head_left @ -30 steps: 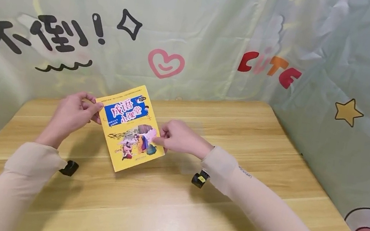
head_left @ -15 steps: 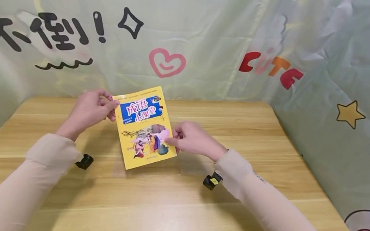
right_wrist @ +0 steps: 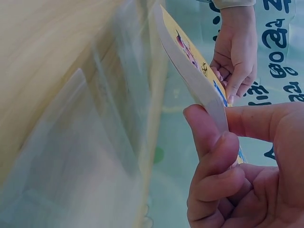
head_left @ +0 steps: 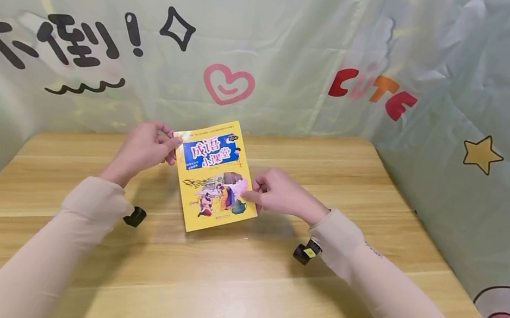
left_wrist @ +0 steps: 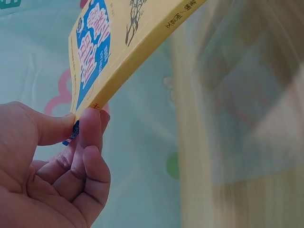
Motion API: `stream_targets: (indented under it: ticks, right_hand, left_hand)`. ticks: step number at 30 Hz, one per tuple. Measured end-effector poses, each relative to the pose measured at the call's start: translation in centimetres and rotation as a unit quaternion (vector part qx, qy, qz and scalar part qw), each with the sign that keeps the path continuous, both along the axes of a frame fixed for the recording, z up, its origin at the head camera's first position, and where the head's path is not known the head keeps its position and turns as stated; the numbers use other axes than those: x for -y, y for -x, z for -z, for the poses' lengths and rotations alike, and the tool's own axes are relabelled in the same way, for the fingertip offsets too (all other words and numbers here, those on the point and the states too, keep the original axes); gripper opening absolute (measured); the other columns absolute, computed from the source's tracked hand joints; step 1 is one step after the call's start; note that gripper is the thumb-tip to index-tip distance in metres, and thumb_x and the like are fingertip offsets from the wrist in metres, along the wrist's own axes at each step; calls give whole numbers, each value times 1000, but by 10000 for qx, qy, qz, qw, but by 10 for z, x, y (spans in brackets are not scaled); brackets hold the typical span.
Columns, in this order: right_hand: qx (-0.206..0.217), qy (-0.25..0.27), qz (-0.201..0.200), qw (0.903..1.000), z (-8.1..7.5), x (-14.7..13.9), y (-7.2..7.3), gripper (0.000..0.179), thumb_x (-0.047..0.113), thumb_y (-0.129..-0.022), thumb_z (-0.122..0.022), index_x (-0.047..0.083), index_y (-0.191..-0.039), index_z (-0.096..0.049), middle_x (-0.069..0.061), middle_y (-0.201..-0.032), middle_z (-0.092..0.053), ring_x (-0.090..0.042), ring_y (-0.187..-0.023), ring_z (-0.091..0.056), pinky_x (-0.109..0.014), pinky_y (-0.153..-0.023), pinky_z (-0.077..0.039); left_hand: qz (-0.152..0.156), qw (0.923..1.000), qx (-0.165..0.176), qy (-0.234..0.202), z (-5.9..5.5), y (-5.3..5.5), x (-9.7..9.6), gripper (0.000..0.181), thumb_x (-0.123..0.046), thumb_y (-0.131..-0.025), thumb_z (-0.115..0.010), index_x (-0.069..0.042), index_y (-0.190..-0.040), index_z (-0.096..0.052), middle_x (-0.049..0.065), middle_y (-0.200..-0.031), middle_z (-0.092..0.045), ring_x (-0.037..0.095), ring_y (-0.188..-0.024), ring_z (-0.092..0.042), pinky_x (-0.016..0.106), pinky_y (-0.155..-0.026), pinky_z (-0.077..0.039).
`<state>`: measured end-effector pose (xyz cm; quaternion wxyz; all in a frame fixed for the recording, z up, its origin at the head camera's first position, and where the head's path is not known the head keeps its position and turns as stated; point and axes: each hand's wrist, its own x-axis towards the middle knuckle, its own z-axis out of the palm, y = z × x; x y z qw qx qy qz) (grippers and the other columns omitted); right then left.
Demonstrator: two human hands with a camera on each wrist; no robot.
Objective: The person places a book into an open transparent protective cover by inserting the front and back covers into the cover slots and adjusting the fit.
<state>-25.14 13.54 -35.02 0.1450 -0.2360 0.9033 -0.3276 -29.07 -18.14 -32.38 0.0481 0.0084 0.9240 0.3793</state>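
Observation:
A yellow paperback book [head_left: 217,178] with a blue title panel and a painted scene on its cover is held tilted above the table. My left hand [head_left: 148,147] pinches its upper left corner between thumb and fingers. On the other side, my right hand [head_left: 283,193] grips the lower right edge, thumb on the cover. The spine [left_wrist: 137,57] faces the left wrist camera, and the page edges [right_wrist: 187,71] show in the right wrist view. Beneath the book lies a clear plastic sheet or sleeve [right_wrist: 71,156]; the book hides part of it in the head view.
The wooden table [head_left: 235,288] has rounded back corners. A pale green printed cloth [head_left: 293,33] hangs behind it and along both sides. Small black cameras [head_left: 135,216] are strapped at both wrists.
Both hands have carried the book rightward across the table, keeping the same grip and nearly the same tilt. More of the clear plastic shows to the book's left.

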Motion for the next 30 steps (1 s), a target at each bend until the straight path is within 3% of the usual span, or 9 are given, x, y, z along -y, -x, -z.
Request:
stream_targets:
  ticks: [9,15,22,30]
  right_hand:
    - [135,20,255,9996,4,-18,-2,32,28,-99,-73,11,-75,-61,0,-70,-72,-10,-54,-43,-24,-53,-28]
    - [122,-132,282,9994,7,-29,-1,36,30,-99,-73,12,-72,-57,0,-70,-71,-11,-57,-49,-24,-54,-30]
    - [144,-296,296,9990,8,-39,-1,39,30,-99,-73,14,-69,-54,0,-70,-71,-10,-56,-46,-23,-53,-29]
    - [161,-365,320,9987,9,-52,-2,41,30,-100,-73,14,-67,-53,-5,-68,-71,-10,-55,-46,-23,-54,-30]
  left_hand:
    - [140,9998,-35,-158,10,9,-21,31,-33,-110,-62,-4,-121,-56,5,-76,-74,21,-75,-69,31,-61,-37]
    - [232,9996,-62,-169,15,14,-32,27,-31,-110,-62,-5,-118,-58,4,-76,-76,21,-75,-70,32,-63,-40]
    - [379,9990,-181,-176,25,20,-45,27,-28,-110,-63,-3,-118,-58,5,-76,-76,18,-71,-73,31,-65,-46]
    - [447,9988,-89,-159,31,26,-62,24,-26,-109,-64,-3,-116,-61,8,-80,-76,20,-71,-73,31,-66,-48]
